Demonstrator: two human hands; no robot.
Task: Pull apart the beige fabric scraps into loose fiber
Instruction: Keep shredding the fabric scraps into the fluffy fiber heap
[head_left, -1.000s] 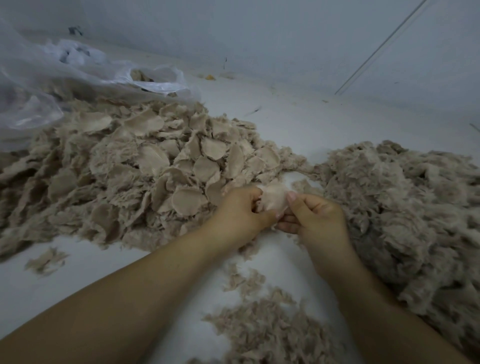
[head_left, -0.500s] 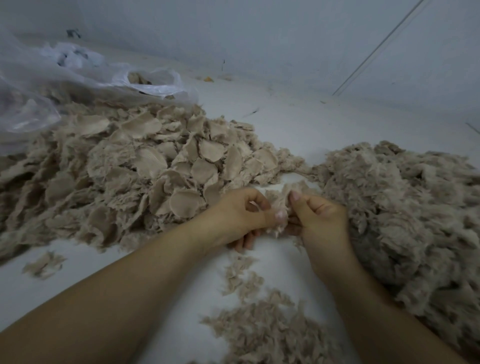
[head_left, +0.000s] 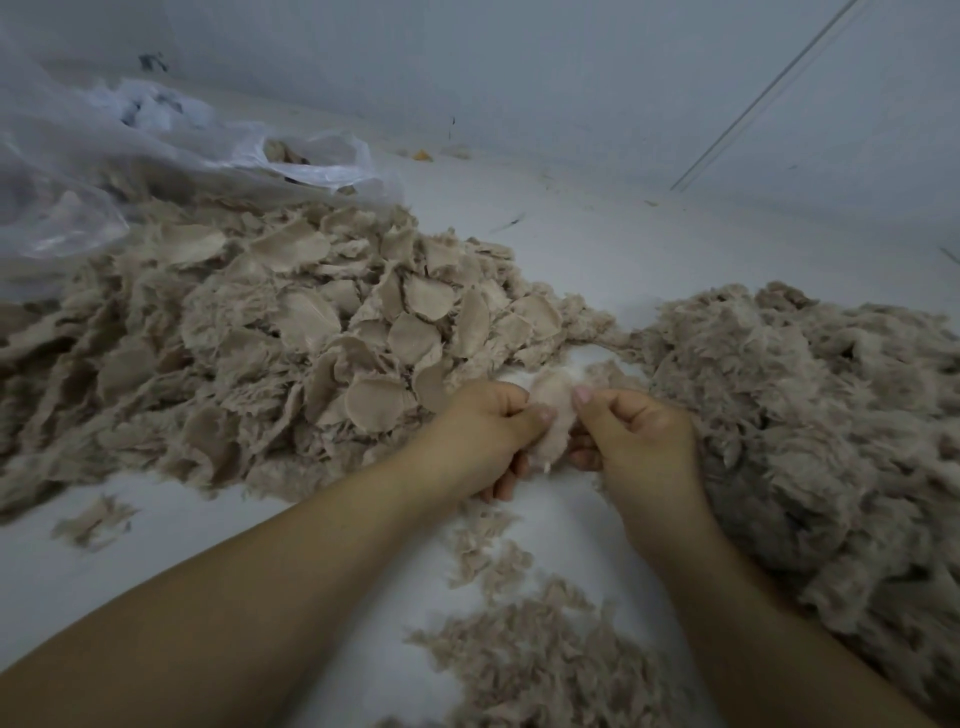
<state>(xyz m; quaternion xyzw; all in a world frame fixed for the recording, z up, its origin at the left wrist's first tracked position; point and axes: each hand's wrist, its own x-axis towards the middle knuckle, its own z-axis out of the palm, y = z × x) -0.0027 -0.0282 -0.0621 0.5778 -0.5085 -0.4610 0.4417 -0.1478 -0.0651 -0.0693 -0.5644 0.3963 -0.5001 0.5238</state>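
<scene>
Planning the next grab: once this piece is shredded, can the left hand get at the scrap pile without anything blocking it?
Probably yes. The left hand, now pinching a scrap together with the right hand, sits right at the scrap pile edge, nothing between.

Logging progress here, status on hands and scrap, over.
Left hand and right hand both pinching one beige scrap. Scrap still whole. Nothing in the way.
</scene>
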